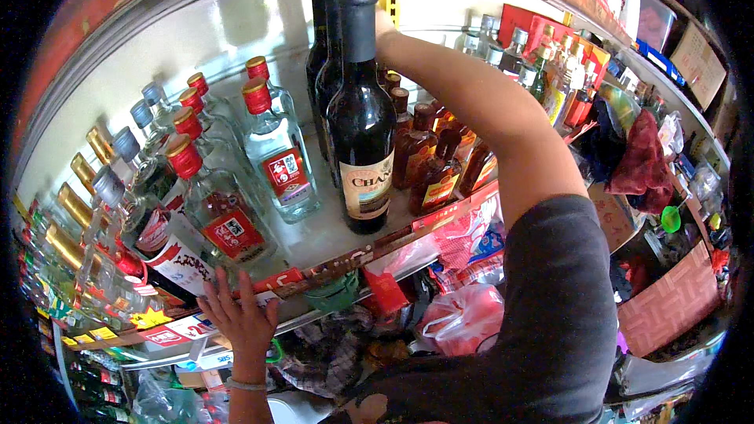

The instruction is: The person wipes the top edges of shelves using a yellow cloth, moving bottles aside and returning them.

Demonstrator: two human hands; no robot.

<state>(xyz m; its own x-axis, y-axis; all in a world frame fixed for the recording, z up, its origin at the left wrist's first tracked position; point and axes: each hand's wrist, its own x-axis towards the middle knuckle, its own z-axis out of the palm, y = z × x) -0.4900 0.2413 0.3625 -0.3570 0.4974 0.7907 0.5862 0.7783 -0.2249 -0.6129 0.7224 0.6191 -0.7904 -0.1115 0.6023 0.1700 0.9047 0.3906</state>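
My left hand rests against the front edge of the shelf, fingers spread and holding nothing. Just above its fingertips stand a clear red-capped bottle and a dark bottle with a white label. My right arm reaches across to the back of the shelf. Only a sliver of my right hand shows behind the neck of a dark wine bottle; its fingers are hidden. More dark wine bottles line up behind that one. To their left stands another clear red-capped bottle.
Small amber bottles crowd right of the wine. Gold-capped bottles fill the left end. Price tags run along the shelf edge. Plastic bags lie below. Farther right are more bottles, a dark red cloth and a woven pink panel.
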